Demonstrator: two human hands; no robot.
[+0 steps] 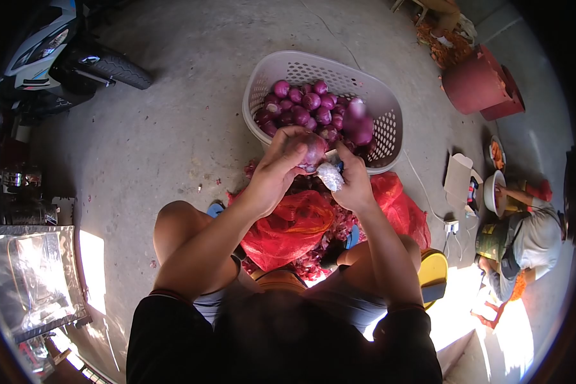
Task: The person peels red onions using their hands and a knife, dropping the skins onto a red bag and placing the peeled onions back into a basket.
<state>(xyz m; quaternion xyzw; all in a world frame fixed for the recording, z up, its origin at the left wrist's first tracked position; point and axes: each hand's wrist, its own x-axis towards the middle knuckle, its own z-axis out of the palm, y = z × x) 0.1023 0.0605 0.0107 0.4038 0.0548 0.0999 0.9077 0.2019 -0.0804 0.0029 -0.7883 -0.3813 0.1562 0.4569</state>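
Observation:
My left hand (pixel 276 168) is closed around a red onion (pixel 314 153) in front of my knees. Close beside it, my right hand (pixel 356 182) grips a small knife (pixel 329 175) with a whitish, wrapped-looking handle; its blade is mostly hidden against the onion. Just beyond both hands stands a grey perforated plastic basket (pixel 253 82) holding many peeled purple onions (pixel 310 101). On its right side one onion (pixel 358 127) looks blurred. Beneath my forearms lies a red mesh bag (pixel 289 229), with loose onion skins (pixel 308 257) around it.
A motorcycle (pixel 89 61) stands at the upper left. Toward the right are a reddish tub (pixel 470 80), an open cardboard box (pixel 459 171) and a power socket (pixel 451 226) with cables. Another person (pixel 537 237) sits by a white basin (pixel 491 192). A yellow stool (pixel 433 269) is near my right knee.

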